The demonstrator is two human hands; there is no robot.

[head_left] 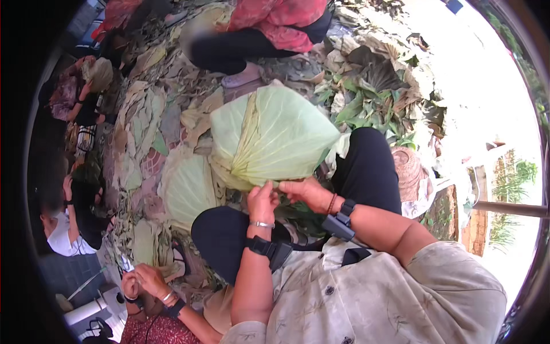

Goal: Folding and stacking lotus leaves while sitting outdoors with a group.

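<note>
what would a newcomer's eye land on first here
Most likely the large pale green leaf in the middle, with the person's left hand and right hand at its near edge. Next, the thick litter of dry leaves across the ground, then the bright pinkish-red top of someone seated at the upper edge.

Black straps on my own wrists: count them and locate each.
2: the left strap sits behind the left hand, the right strap behind the right hand. None seem hidden.
</note>
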